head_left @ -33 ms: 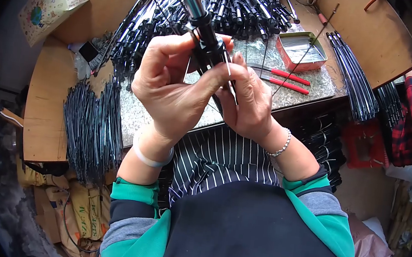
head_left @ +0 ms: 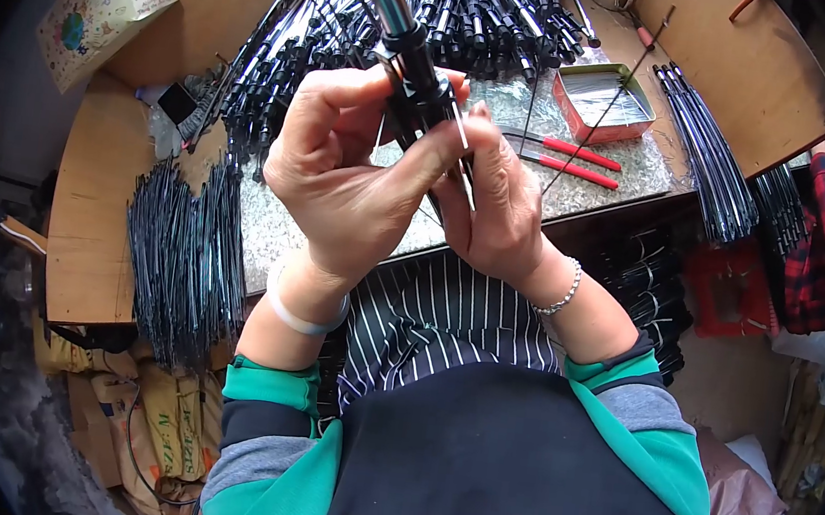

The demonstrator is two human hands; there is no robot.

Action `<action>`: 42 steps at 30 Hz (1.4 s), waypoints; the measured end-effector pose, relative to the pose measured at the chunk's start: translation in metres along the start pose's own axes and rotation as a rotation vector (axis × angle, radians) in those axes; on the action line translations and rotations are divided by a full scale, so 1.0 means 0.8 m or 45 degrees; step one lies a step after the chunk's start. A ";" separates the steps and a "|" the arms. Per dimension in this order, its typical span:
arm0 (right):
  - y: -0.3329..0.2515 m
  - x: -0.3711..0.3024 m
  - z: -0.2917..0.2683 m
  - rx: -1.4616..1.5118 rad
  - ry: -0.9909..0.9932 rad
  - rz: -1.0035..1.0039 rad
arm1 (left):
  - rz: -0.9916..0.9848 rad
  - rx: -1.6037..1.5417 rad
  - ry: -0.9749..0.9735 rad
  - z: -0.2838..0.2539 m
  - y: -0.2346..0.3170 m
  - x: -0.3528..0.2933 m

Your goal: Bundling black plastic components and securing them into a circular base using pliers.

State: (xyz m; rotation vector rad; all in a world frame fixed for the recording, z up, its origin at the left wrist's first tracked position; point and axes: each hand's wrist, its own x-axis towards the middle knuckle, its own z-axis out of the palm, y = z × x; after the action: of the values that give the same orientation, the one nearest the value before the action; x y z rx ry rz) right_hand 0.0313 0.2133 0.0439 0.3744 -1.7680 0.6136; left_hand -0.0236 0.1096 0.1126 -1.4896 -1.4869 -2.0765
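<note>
An umbrella frame (head_left: 392, 4) with a shiny metal shaft and a black collar (head_left: 418, 72) rises between my hands, its top tilted away to the left. My left hand (head_left: 341, 170) is closed round it, thumb pointing right over the black lower part. My right hand (head_left: 509, 202) pinches at the same part from the right, fingers curled. A short silvery wire (head_left: 460, 126) sticks up beside the thumb and fingertips. Thin dark ribs stretch out from the frame, one long rib (head_left: 604, 112) reaching to the upper right. My fingers hide the joint between them.
Red-handled pliers (head_left: 573, 162) lie right of my hands, by a red tin (head_left: 604, 107) of thin wires. Behind is a heap of umbrella shafts (head_left: 449, 10). Black rib bundles (head_left: 187, 254) hang over the left edge; dark rods (head_left: 709, 158) lean on the right.
The held frame has shifted very slightly, its shaft a little to the right. Both hands keep the same grip.
</note>
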 end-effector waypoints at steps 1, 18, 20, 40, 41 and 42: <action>-0.002 0.000 0.002 -0.002 0.018 0.028 | -0.007 0.029 0.006 0.001 0.001 0.000; -0.015 -0.008 0.001 0.185 0.026 0.256 | -0.013 0.136 0.204 0.020 0.001 -0.004; -0.013 -0.005 0.003 0.172 0.048 0.232 | -0.004 0.128 0.209 0.023 0.001 -0.004; 0.020 0.018 -0.017 1.552 -0.408 0.810 | -0.068 -0.076 -0.138 -0.037 0.013 0.012; 0.020 0.021 -0.017 1.553 -0.412 0.810 | -0.098 -0.128 -0.177 -0.038 0.009 0.016; 0.018 0.025 -0.018 1.554 -0.442 0.833 | -0.163 -0.216 -0.269 -0.039 0.006 0.024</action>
State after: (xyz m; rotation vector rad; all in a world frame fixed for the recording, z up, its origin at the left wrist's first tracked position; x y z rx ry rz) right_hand 0.0290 0.2349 0.0631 0.7463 -1.6234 2.2125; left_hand -0.0485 0.0898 0.1312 -1.7687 -1.5496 -2.2268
